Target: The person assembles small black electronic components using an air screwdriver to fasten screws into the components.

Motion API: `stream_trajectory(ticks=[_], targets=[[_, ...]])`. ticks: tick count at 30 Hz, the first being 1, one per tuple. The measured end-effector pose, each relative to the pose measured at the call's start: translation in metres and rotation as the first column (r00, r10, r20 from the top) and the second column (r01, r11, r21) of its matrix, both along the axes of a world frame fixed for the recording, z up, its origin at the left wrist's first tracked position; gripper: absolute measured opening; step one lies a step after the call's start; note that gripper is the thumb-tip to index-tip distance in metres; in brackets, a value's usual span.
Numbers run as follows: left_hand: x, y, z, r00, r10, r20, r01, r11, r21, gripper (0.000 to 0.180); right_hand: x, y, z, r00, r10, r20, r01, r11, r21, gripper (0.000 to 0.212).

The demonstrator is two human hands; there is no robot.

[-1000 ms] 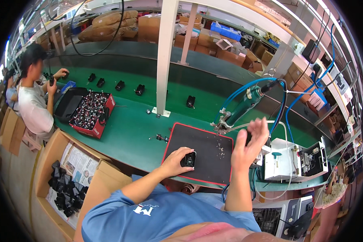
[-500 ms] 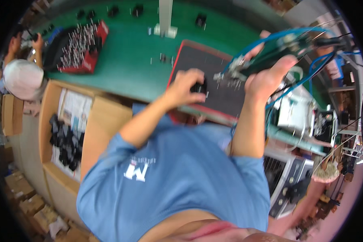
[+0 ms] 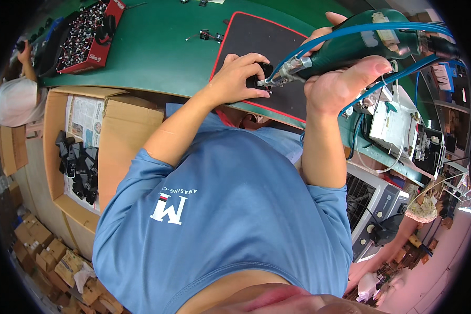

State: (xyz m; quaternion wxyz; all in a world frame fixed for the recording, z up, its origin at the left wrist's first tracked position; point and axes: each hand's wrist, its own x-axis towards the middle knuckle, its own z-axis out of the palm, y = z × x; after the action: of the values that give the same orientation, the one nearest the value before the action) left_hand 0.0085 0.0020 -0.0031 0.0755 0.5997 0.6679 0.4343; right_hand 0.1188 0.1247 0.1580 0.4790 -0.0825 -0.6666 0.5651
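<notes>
My left hand [image 3: 234,79] has its fingers curled round a small black part [image 3: 253,82], holding it over the black mat [image 3: 246,39] with the red edge. In my right hand [image 3: 329,94] lies a green electric screwdriver [image 3: 345,49], roughly level and pointing left. A clear, metal-tipped nose sits at its front, and blue tubing runs along its body. The tip meets the black part beside my left fingertips; whether it sits on a screw is too small to tell. My left fingers partly hide the black part.
A red box [image 3: 95,56] of small parts stands on the green table [image 3: 157,49] at far left. Below it, an open cardboard box [image 3: 128,152] holds black plastic pieces. A small wired part [image 3: 205,35] lies left of the mat. At right are a white device [image 3: 390,125] and cables.
The screwdriver tip has come left to the black part; before, the two were apart. The whole view has shifted slightly, and the blur has cleared.
</notes>
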Motion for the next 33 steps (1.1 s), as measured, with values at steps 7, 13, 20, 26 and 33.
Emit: stream_trajectory(ticks=[7,13,20,26,33], targets=[[-0.002,0.000,0.001,1.000,0.000,0.017,0.000,1.000,0.007,0.038,-0.002,0.001,-0.007,0.999,0.016,0.040,-0.016,1.000,0.002,0.107],[-0.002,0.002,0.000,1.000,-0.003,0.031,0.002,1.000,0.031,0.038,-0.005,0.001,-0.014,0.999,-0.034,0.032,0.033,0.999,0.026,0.107],[-0.002,0.002,0.000,0.999,-0.020,0.037,0.019,1.000,0.015,0.036,-0.004,0.001,-0.016,0.999,-0.010,0.042,0.010,1.000,0.017,0.108],[-0.002,0.001,-0.001,1.000,-0.011,0.021,0.010,1.000,0.026,0.036,-0.002,0.007,-0.010,0.999,-0.021,0.044,0.018,0.998,0.063,0.108],[-0.001,0.000,0.004,1.000,0.012,0.018,-0.013,0.999,0.031,0.036,0.000,0.007,-0.006,0.995,-0.097,0.019,0.098,0.995,-0.020,0.109]])
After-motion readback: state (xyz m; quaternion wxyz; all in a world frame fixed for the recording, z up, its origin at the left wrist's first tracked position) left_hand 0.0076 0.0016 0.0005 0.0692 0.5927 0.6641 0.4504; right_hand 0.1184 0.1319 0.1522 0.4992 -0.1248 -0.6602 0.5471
